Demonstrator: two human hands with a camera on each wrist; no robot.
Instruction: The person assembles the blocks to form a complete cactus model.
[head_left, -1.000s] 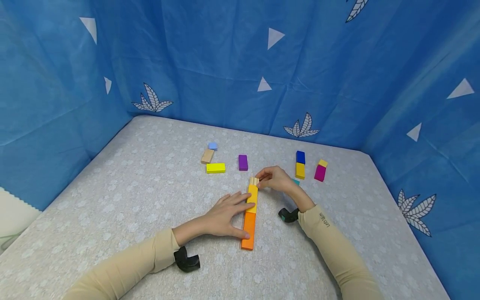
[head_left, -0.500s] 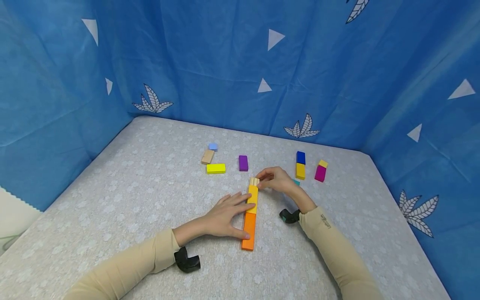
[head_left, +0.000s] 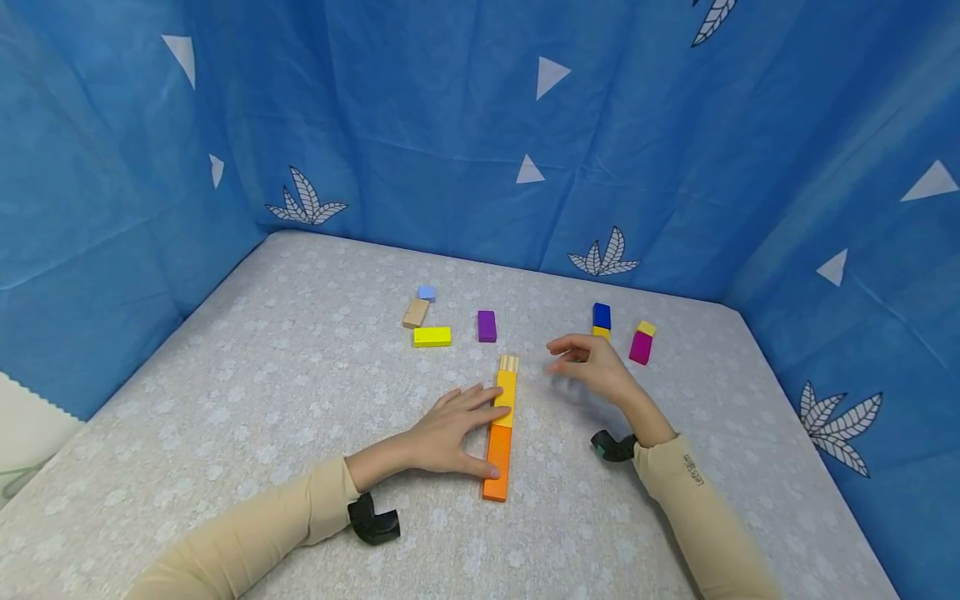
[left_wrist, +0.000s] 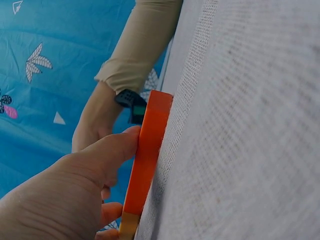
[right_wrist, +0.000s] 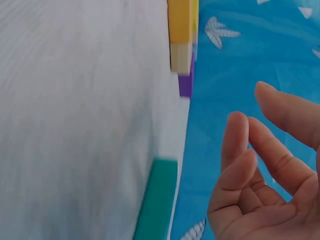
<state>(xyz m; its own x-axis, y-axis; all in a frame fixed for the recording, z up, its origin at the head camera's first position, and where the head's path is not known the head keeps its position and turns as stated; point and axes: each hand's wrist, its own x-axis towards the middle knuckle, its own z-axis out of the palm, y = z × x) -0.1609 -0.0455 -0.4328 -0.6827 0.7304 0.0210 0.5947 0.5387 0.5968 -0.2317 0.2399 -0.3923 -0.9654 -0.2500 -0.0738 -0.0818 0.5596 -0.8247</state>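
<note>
My left hand (head_left: 446, 433) lies with fingers spread over a row of blocks. Its thumb touches the orange block (head_left: 498, 458), and two fingertips rest on the amber block (head_left: 506, 381) joined end to end with it. At the far end of the row is a short, pale wooden block with grooves (head_left: 509, 363). To the right of that end, my right hand (head_left: 596, 367) hovers with fingers loosely bent and nothing in them. A teal block (right_wrist: 157, 200) lies near this hand in the right wrist view; the hand hides it in the head view.
Farther back lie a bright yellow block (head_left: 432, 337), a tan block (head_left: 416, 313), a light blue block (head_left: 427, 293) and a purple block (head_left: 487, 326). At right are a dark blue block (head_left: 602, 316) and a magenta block (head_left: 641, 347). Blue curtains (head_left: 450, 125) surround the table.
My right hand has left the grooved pale block and moved right, now covering the teal block and part of an amber one. The left hand and the row stay put.
</note>
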